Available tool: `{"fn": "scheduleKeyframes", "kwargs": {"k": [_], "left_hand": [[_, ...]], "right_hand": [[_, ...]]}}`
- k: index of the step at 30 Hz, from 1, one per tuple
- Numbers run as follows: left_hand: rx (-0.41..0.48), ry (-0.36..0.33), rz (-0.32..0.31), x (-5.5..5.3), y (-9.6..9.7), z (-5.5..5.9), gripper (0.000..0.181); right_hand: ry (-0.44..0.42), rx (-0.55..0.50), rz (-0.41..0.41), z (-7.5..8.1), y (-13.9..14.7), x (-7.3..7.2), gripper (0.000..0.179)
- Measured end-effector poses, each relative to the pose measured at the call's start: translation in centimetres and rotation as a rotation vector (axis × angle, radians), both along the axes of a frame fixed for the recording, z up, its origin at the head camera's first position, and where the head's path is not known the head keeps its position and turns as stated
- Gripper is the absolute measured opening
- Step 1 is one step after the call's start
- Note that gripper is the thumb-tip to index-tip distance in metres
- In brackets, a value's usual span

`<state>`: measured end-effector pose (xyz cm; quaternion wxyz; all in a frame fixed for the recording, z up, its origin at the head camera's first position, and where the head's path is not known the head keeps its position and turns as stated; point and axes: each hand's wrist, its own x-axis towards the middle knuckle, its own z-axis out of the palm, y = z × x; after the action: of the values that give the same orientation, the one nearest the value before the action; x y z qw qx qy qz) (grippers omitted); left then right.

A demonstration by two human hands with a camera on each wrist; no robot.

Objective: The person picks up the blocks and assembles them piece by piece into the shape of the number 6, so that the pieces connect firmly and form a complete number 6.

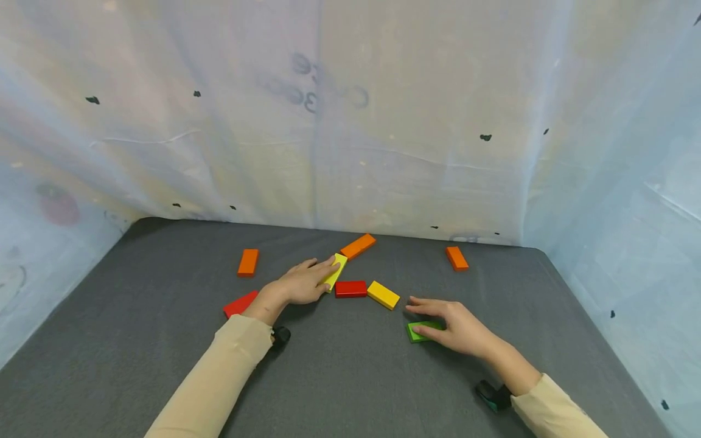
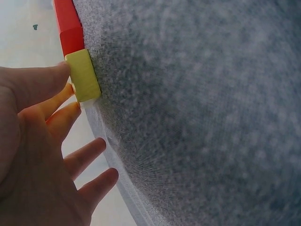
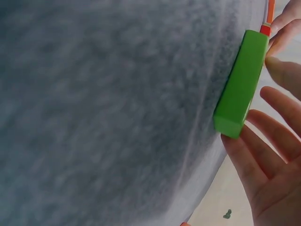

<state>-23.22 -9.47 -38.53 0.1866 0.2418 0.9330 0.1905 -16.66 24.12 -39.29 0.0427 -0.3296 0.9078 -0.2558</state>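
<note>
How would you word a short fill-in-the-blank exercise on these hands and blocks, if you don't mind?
1. The left hand touches a block coloured ____.
2. The block nearest the right hand is the ____ one.
3. In the head view, exactly ____ orange blocks can be seen.

Missing words: yellow; green; three.

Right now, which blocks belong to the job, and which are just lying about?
Likely in use:
pale yellow block by left hand
green block by right hand
central orange block
central red block
golden block

Likely lying about:
left orange block
right orange block
left red block
</note>
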Motion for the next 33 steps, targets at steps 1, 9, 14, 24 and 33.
{"fn": "scheduleKeyframes", "kwargs": {"k": [1, 9, 14, 24, 33], "left_hand": [[0.0, -0.001, 0.0, 0.0, 0.0, 0.0, 0.055], [-0.002, -0.015, 0.004, 0.0, 0.1, 0.1, 0.056], [-0.003, -0.011, -0.002, -0.1, 0.1, 0.0, 0.056], [-0.03, 0.01, -0.001, 0.0, 0.1, 0.2, 0.056], [-0.02, 0.006, -0.007, 0.1, 0.1, 0.2, 0.056]], "right_hand": [[0.002, 0.001, 0.003, 0.0, 0.1, 0.1, 0.04], [-0.008, 0.036, 0.022, 0.2, 0.7, 0.8, 0.042], [-0.019, 0.053, 0.011, 0.2, 0.7, 1.1, 0.043], [0.015, 0.004, -0.017, -0.2, 0.1, 1.1, 0.037], [-0.128, 0.03, 0.046, 0.3, 0.7, 1.0, 0.053]]}}
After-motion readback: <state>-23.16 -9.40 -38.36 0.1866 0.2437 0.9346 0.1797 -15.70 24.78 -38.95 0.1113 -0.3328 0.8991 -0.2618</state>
